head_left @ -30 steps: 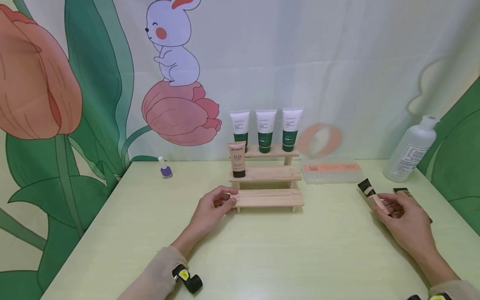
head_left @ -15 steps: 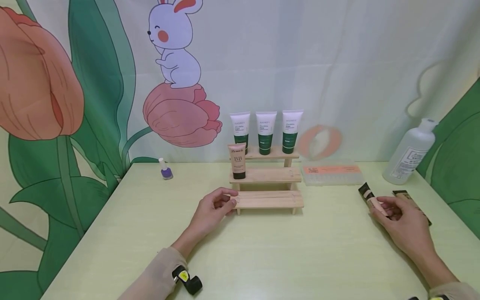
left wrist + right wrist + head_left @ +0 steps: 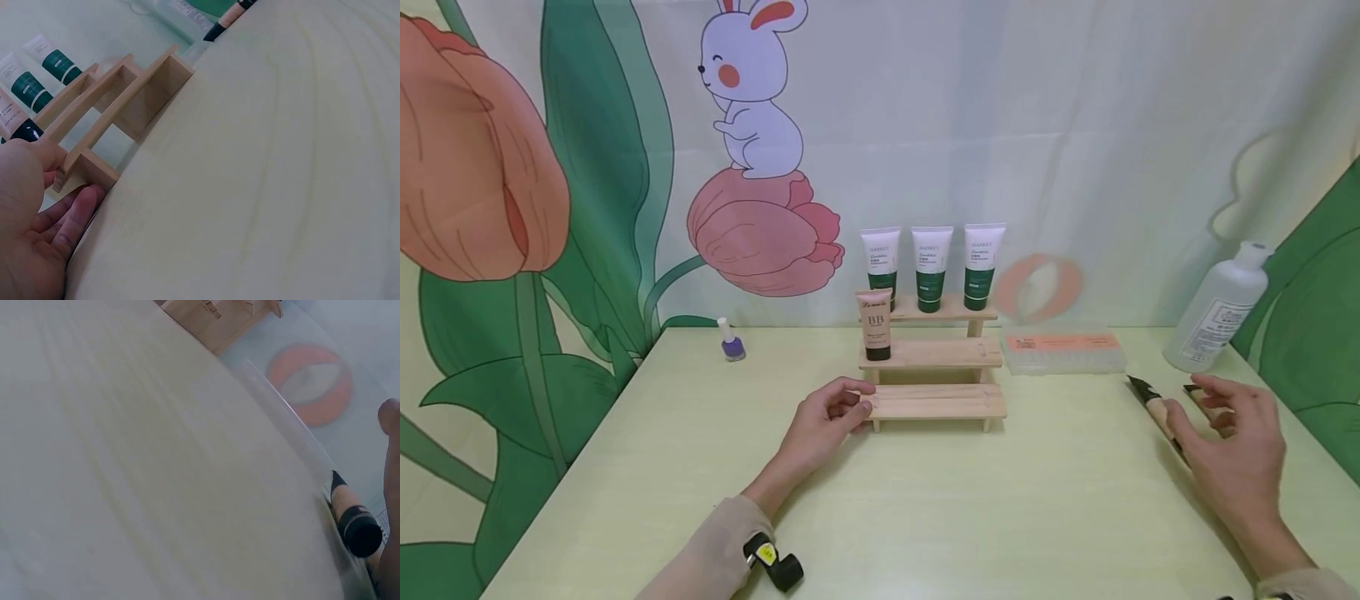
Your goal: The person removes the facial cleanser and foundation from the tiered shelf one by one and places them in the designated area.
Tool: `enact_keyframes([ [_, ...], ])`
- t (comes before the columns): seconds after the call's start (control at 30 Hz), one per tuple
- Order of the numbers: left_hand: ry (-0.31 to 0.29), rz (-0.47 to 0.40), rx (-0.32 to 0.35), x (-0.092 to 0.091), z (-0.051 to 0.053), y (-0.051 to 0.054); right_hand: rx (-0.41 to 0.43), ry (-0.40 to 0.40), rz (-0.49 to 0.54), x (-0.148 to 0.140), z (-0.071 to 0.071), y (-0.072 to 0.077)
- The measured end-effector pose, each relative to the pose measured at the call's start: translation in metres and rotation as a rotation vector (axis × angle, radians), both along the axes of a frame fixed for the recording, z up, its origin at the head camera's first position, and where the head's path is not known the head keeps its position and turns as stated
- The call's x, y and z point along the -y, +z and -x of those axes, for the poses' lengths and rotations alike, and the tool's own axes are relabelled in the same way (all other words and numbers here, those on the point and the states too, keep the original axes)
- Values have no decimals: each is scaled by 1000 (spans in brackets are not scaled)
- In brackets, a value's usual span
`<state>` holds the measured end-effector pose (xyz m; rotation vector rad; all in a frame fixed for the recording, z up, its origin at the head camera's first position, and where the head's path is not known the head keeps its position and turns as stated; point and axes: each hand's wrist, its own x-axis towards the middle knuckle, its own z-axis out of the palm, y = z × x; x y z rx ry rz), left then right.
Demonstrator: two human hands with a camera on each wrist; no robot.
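Observation:
The left hand (image 3: pixel 823 425) grips the left end of the lowest step of a three-tier wooden stand (image 3: pixel 936 403); the left wrist view shows the fingers (image 3: pixel 80 209) around that end. At the right, the right hand (image 3: pixel 1236 446) is above the table with fingers apart and bent, nothing held. A slim beige tube with black ends (image 3: pixel 1156 408) lies beside its thumb, and a second tube (image 3: pixel 1201 400) is partly hidden behind the fingers. In the right wrist view the first tube (image 3: pixel 347 503) lies on the table, near the thumb (image 3: pixel 390 419).
Three white-green tubes (image 3: pixel 930 271) stand on the top step, a beige BB tube (image 3: pixel 876 325) on the middle step's left. A flat clear box (image 3: pixel 1063 352) and a white bottle (image 3: pixel 1217 312) are at the back right, a purple nail polish bottle (image 3: pixel 732 343) at the back left.
The right hand has let go of the slim beige tube and moved slightly right, its fingers spreading. That tube now lies on the table. The left hand keeps its grip on the stand.

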<state>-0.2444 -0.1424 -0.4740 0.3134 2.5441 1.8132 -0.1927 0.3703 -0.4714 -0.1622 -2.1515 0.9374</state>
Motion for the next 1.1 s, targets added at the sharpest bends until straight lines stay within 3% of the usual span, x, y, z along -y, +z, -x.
enact_keyframes([
  [0.1, -3, -3, 0, 0, 0, 0, -61, 26, 48, 4, -1, 5],
  [0.27, -5, -11, -1, 1, -2, 1, -89, 112, 132, 20, 5, 14],
  [0.5, -12, -17, -3, 5, -4, 1, -181, 320, 180, 56, 24, 24],
  [0.9, -13, -21, -13, 2, -1, 1, -216, 603, 252, 138, 50, 55],
  [1.1, -11, -7, -13, 0, 0, -1, -177, 710, 306, 177, 60, 65],
])
